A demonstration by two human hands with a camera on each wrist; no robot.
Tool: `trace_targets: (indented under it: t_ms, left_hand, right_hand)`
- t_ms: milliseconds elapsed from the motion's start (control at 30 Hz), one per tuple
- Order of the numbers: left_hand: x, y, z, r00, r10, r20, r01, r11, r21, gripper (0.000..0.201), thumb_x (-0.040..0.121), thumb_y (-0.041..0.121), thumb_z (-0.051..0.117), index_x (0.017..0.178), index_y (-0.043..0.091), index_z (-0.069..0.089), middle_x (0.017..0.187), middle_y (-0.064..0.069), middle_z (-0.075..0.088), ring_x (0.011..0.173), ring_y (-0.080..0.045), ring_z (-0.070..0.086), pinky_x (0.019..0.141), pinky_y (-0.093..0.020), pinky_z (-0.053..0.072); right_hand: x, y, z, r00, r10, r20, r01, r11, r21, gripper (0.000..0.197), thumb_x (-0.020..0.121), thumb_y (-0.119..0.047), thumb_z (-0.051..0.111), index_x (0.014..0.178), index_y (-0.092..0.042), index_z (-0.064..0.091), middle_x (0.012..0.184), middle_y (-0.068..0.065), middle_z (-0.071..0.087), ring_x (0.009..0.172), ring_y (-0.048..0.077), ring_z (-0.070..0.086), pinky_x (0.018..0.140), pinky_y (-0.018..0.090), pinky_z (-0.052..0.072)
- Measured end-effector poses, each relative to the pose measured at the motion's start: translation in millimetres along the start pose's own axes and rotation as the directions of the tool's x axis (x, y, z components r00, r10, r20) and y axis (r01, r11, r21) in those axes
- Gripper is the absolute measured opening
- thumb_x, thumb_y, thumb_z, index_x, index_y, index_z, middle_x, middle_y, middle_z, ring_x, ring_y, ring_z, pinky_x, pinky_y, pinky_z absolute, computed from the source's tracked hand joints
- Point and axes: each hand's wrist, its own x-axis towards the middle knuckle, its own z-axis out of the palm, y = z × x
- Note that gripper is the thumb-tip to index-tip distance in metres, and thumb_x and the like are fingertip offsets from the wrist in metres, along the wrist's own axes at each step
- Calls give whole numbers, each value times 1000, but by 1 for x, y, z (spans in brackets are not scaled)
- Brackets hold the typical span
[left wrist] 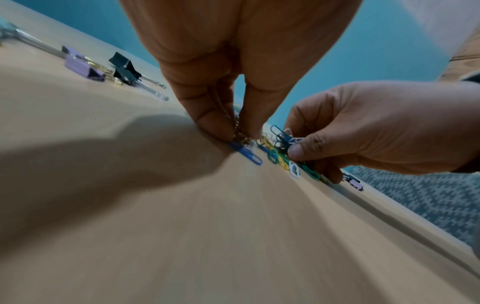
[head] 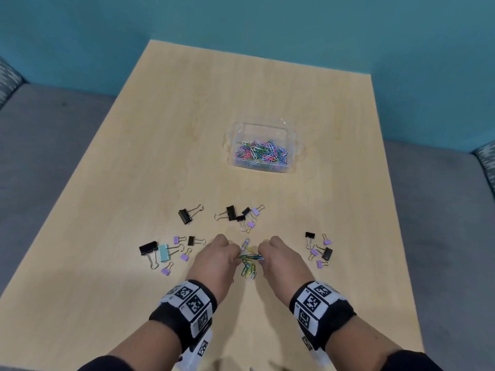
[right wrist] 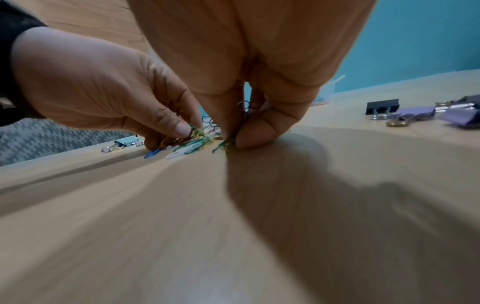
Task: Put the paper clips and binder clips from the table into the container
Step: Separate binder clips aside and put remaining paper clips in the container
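Note:
A small pile of coloured paper clips point(head: 249, 266) lies on the wooden table point(head: 187, 129) near its front. My left hand point(head: 237, 257) and right hand point(head: 261, 259) meet over the pile, and each pinches some clips with curled fingers. In the left wrist view my left hand point(left wrist: 237, 137) pinches clips above a blue paper clip point(left wrist: 249, 155). The right wrist view shows my right hand point(right wrist: 233, 139) pinching green clips against the table. A clear plastic container point(head: 293, 135) with many paper clips in it stands farther back. Black, purple and pale blue binder clips point(head: 238, 215) lie scattered around.
Binder clips lie in a left group point(head: 160, 253), a middle group and a right group point(head: 320, 250) around my hands. A single black binder clip point(head: 187, 215) lies apart at the left. A teal wall point(head: 267, 22) rises behind the table, and grey seating point(head: 40, 156) flanks it.

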Motion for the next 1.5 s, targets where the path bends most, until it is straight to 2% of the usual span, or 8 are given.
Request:
trace_targets:
  t_ms: [233, 533, 733, 1000, 1100, 1167, 1300, 1500]
  left_hand:
    - [6, -3, -14, 995, -38, 95, 42, 998, -48, 13, 92, 25, 54, 86, 15, 61, 86, 2, 48, 75, -18, 51, 63, -29, 37]
    - [23, -2, -45, 976, -57, 213, 93, 982, -166, 16, 84, 19, 60, 69, 26, 58, 73, 8, 58, 61, -7, 59, 60, -20, 45]
    - [83, 16, -99, 971, -144, 190, 235, 713, -660, 3, 69, 16, 67, 66, 14, 65, 54, -6, 59, 44, -18, 54, 50, -29, 44]
    - [207, 50, -130, 989, -82, -123, 28, 922, -387, 8, 78, 9, 62, 72, 14, 65, 57, 0, 61, 57, -22, 65, 60, -32, 55]
    - [216, 52, -126, 994, -55, -95, 34, 978, -205, 21, 80, 17, 63, 100, 21, 67, 86, 1, 66, 81, -22, 64, 75, -30, 50]
    - [206, 45, -125, 993, -31, -116, 23, 998, -66, 34, 84, 20, 61, 118, 23, 61, 103, -1, 63, 91, -21, 59, 79, -28, 43]
    - [134, 34, -112, 969, 123, -213, -129, 992, -16, 26, 85, 8, 56, 107, 16, 67, 102, -6, 63, 89, -27, 61, 78, -33, 47]
    - [19, 19, -35, 915, 378, 145, -401, 894, 202, 31, 75, 8, 60, 103, 18, 65, 117, -1, 63, 100, -22, 57, 82, -32, 52]
  right_hand:
    - [5, 10, -19, 988, 24, 154, -46, 989, 141, 7, 94, -18, 52, 90, -14, 57, 90, 0, 49, 75, 21, 50, 66, 32, 40]
    - [25, 19, -59, 949, 47, 312, -158, 926, 343, 26, 87, -19, 59, 67, -30, 48, 79, -7, 53, 55, 7, 51, 54, 26, 43]
    - [70, 25, -114, 978, 85, 189, -173, 835, 522, 9, 85, -6, 64, 79, -11, 60, 57, -6, 50, 41, 12, 49, 39, 18, 38]
    - [179, 41, -163, 989, 116, -96, -89, 964, 251, 4, 83, -16, 65, 81, -15, 61, 74, 4, 62, 68, 28, 65, 58, 31, 48]
    - [190, 39, -166, 986, 154, -57, -137, 964, 229, 24, 82, -29, 68, 104, -20, 64, 90, 1, 64, 76, 21, 63, 72, 32, 51]
    - [180, 41, -165, 982, 165, -95, -143, 969, 203, 38, 85, -36, 66, 119, -21, 59, 100, 0, 61, 86, 19, 60, 76, 30, 46]
    - [117, 42, -139, 975, 109, -194, -73, 980, 184, 23, 91, -24, 56, 111, -17, 64, 101, 5, 62, 90, 23, 59, 81, 33, 44]
    - [-5, 17, -53, 992, -8, 124, 0, 998, 65, 24, 93, -20, 44, 114, -20, 56, 108, -5, 54, 100, 16, 49, 85, 31, 43]
